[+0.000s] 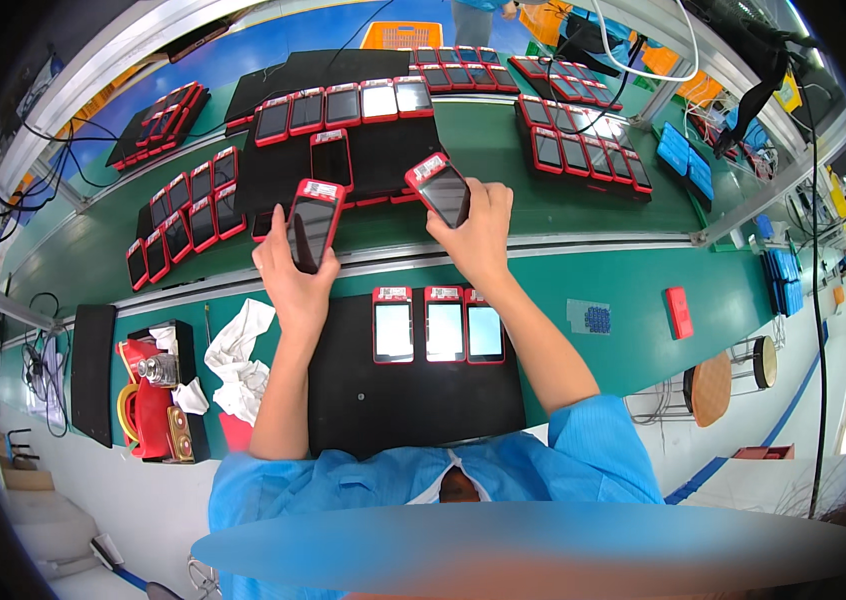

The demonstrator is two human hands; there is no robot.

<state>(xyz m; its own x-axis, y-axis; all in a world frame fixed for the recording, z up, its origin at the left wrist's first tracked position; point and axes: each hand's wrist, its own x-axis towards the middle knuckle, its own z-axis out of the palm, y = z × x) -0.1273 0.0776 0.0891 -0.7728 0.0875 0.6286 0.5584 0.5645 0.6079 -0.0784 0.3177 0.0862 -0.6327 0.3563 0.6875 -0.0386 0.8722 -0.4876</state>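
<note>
While my left hand grips a red phone and my right hand another phone, upper centre of frame, I should pinch them by their edges.

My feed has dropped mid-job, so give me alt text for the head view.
The left hand holds a red-cased device and the right hand a second device, both screens dark. Nearer the person, three devices with lit screens lie on a black mat; beyond, more devices sit in rows.
</note>
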